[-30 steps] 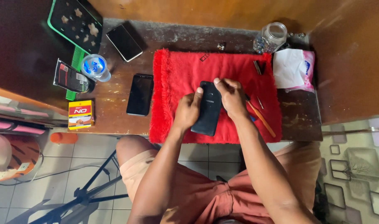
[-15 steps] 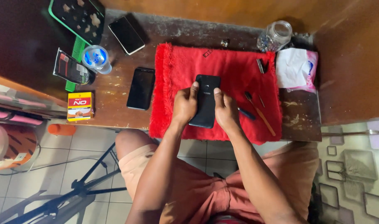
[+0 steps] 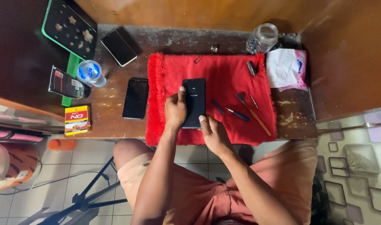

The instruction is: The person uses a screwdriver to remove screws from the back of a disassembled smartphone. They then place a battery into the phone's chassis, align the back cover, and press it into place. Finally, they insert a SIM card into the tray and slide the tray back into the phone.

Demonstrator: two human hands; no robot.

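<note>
Red cloth (image 3: 224, 75) on the worktop (image 3: 157, 41) carries the black phone (image 3: 194, 102), face down. Head view: left hand (image 3: 175, 110) pinches its left edge, right hand (image 3: 213, 132) its lower corner; grip both sides evenly, clear of the screwdriver (image 3: 237, 113)

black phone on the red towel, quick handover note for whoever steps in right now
Left hand: holds the black phone along its left edge.
Right hand: at the phone's bottom corner.
Phone: lies back up on the red towel, looks closed.
Tools: screwdriver and brush lie unused on the towel to the right; a second phone lies on the table to the left.
Done: nothing visibly opened.
Left: cannot tell beyond that.
</note>
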